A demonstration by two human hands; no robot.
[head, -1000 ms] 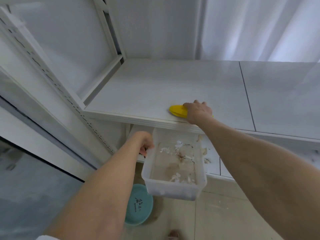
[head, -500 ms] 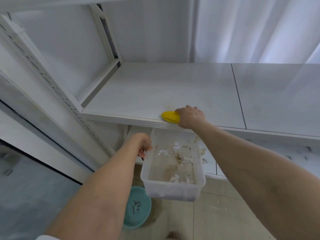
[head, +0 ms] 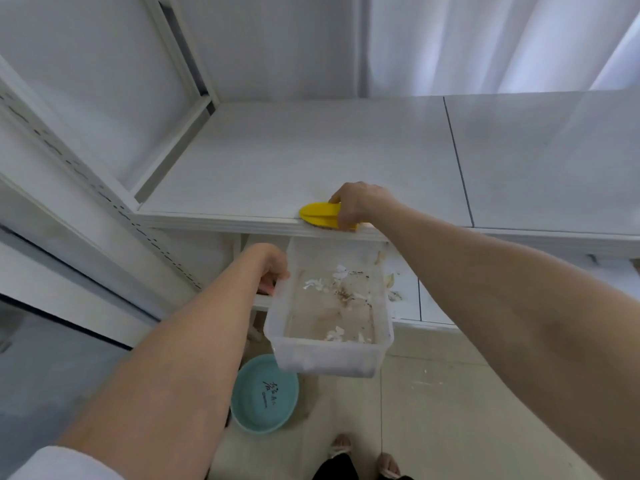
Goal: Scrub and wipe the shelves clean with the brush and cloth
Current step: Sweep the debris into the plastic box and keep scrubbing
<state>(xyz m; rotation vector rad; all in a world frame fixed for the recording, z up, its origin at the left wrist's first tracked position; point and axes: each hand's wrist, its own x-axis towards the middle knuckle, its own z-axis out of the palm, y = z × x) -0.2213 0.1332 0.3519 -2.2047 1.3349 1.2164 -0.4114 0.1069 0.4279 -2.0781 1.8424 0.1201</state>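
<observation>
My right hand (head: 360,204) is curled over the back of the yellow brush (head: 320,213), fingers wrapped round it and knuckles up, and the brush sits flat on the white shelf (head: 311,157) right at its front edge, its free end pointing away from my palm toward my other arm. Straight below that hand, under the shelf lip, my left hand (head: 270,268) grips the left rim of a clear plastic tub (head: 325,360), thumb and fingers closed over the wall, holding it level with its far end tucked beneath the edge where the brush rests. Inside the tub, just beside my left fingers, lie white flakes and brown grit (head: 341,289) scattered across the bottom. Past the tub, under my right forearm, a lower shelf (head: 405,306) carries a few more scraps. A dark seam (head: 457,161) crosses the upper shelf well out beyond my right hand. Down below my left wrist a teal basin (head: 263,396) stands on the tiled floor (head: 433,410), and my sandalled feet (head: 341,445) show near it.
</observation>
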